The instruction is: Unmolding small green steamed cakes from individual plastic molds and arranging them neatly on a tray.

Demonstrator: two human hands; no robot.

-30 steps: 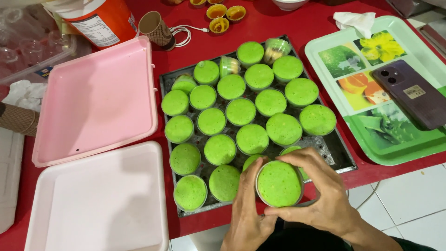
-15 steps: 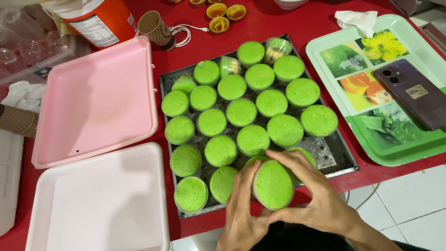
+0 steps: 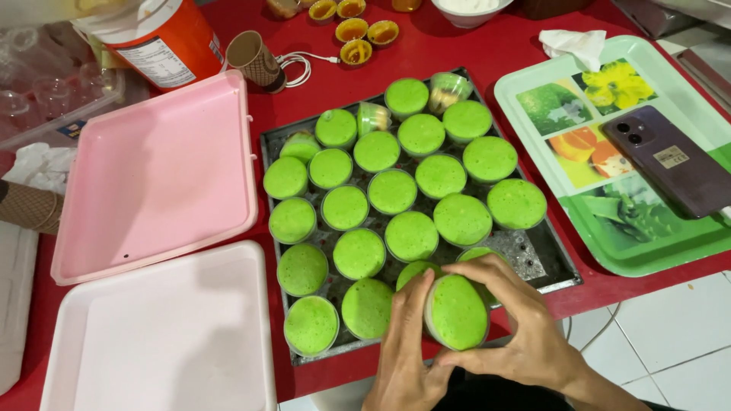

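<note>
1. Here, both hands cup one green cake [image 3: 457, 312], tilted, over the near edge of the dark tray [image 3: 544, 262].
2. Left hand [image 3: 403, 358] and right hand [image 3: 525, 335] curl fingers round its clear mould, apparently plastic.
3. Top: bright green, round, spongy.

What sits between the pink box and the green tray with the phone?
In the head view, the dark baking tray of green cakes lies between pink box and green tray.
</note>
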